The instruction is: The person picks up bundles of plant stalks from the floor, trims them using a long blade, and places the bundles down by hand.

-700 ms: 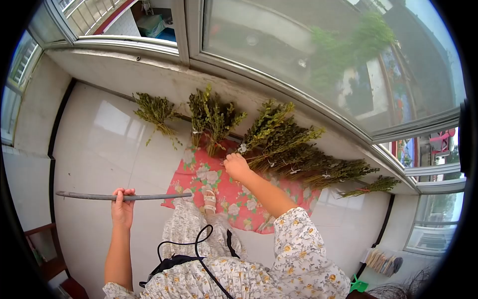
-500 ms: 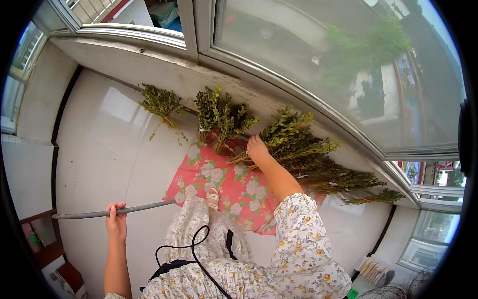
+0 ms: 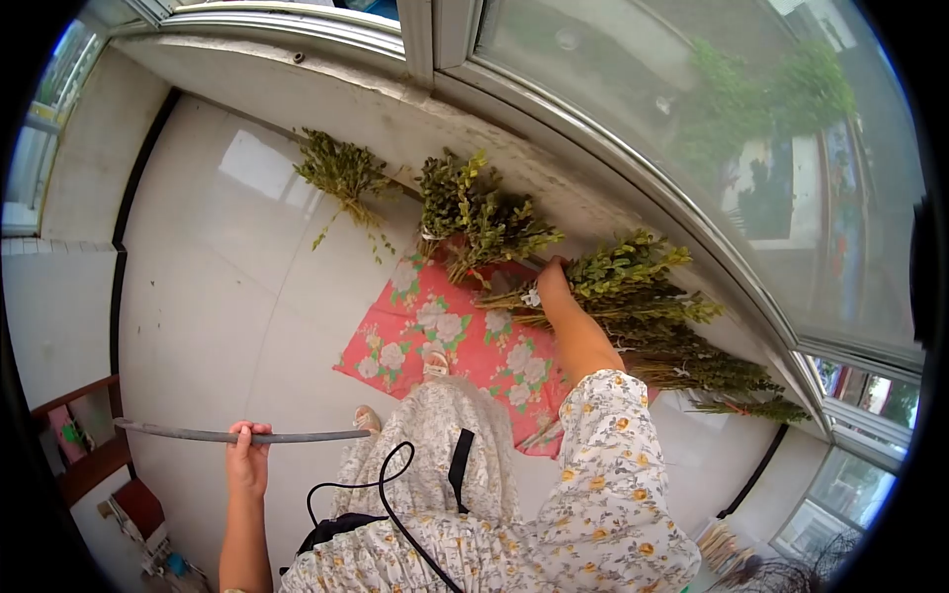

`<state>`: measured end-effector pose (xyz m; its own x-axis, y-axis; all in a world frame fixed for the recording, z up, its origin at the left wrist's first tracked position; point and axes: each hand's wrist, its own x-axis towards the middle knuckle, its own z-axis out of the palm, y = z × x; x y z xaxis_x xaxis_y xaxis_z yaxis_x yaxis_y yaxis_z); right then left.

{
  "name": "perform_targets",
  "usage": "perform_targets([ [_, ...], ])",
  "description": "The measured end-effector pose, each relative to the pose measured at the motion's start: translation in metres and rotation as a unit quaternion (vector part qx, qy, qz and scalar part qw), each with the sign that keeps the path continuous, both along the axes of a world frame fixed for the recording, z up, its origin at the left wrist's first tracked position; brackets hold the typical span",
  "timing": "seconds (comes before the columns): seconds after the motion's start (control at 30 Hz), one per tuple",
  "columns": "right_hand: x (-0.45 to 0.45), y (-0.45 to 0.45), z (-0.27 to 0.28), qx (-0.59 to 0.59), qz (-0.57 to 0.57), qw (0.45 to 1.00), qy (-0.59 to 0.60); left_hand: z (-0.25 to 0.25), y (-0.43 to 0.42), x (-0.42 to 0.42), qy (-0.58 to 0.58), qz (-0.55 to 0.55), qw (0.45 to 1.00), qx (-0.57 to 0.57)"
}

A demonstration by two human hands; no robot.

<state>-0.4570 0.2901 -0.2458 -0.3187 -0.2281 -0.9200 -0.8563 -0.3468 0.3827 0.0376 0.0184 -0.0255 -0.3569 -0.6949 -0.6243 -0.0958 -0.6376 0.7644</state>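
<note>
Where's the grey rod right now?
Head view, lower left: the grey rod is in the left hand, lying roughly level across the picture, its right end appearing beside a sandal.

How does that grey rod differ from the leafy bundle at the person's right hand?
The grey rod is one long, slim piece; the leafy bundle is wide and bushy. The rod is plain grey, while the bundle has green leaves and brownish stems. The rod is gripped in the left hand; the bundle lies low by the wall, and whether the right hand grips it is unclear. Both have a hand at them.
</note>
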Motion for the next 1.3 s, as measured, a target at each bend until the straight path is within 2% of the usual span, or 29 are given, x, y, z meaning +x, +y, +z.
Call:
perform_targets([
  [0.13,0.029,-0.002,0.014,0.010,-0.006,1.000,-0.022,0.000,-0.001,-0.009,0.009,-0.015,1.000,0.007],
  [0.2,0.044,0.000,0.025,-0.062,-0.040,0.997,-0.005,0.000,-0.003,-0.013,0.015,-0.017,1.000,0.009],
  [0.37,0.074,-0.004,0.089,-0.080,-0.068,0.994,0.007,-0.003,-0.013,-0.016,0.046,-0.034,0.998,0.003],
  [0.47,0.089,0.000,0.151,-0.103,-0.134,0.985,-0.017,-0.002,-0.015,-0.025,0.082,-0.064,0.994,0.043],
  [0.5,0.095,0.010,0.166,-0.164,-0.136,0.977,-0.008,-0.005,-0.016,-0.027,0.087,-0.068,0.993,0.045],
  [0.57,0.104,0.039,0.186,-0.319,-0.137,0.938,0.019,-0.016,-0.016,-0.035,0.126,-0.147,0.977,0.092],
  [0.6,0.113,0.043,0.217,-0.374,-0.141,0.916,0.022,-0.017,-0.016,-0.041,0.139,-0.191,0.966,0.105],
  [0.7,0.144,0.060,0.303,-0.449,-0.216,0.866,0.023,-0.035,-0.008,-0.060,0.174,-0.308,0.919,0.173],
  [0.73,0.157,0.066,0.330,-0.447,-0.217,0.867,0.031,-0.038,-0.001,-0.067,0.180,-0.312,0.916,0.175],
  [0.8,0.186,0.076,0.374,-0.545,-0.315,0.777,0.010,-0.039,0.014,-0.085,0.199,-0.420,0.864,0.196],
  [0.83,0.200,0.081,0.387,-0.549,-0.316,0.773,0.019,-0.038,0.020,-0.095,0.203,-0.428,0.859,0.192],
  [0.87,0.212,0.086,0.397,-0.582,-0.349,0.734,0.017,-0.037,0.027,-0.105,0.223,-0.437,0.847,0.206],
  [0.9,0.225,0.090,0.401,-0.614,-0.382,0.691,0.010,-0.031,0.030,-0.112,0.238,-0.444,0.835,0.219],
  [0.93,0.238,0.096,0.401,-0.619,-0.380,0.687,0.014,-0.019,0.033,-0.121,0.240,-0.449,0.834,0.214],
  [1.03,0.274,0.116,0.384,-0.697,-0.413,0.586,0.010,0.016,0.035,-0.147,0.372,-0.408,0.814,0.180],
  [1.2,0.313,0.140,0.319,-0.795,-0.383,0.470,0.005,0.058,0.048,-0.170,0.389,-0.420,0.813,0.106],
  [1.27,0.315,0.149,0.293,-0.817,-0.361,0.450,-0.002,0.075,0.064,-0.178,0.372,-0.409,0.818,0.159],
  [1.3,0.317,0.153,0.280,-0.832,-0.346,0.434,-0.008,0.075,0.068,-0.180,0.369,-0.411,0.819,0.152],
])
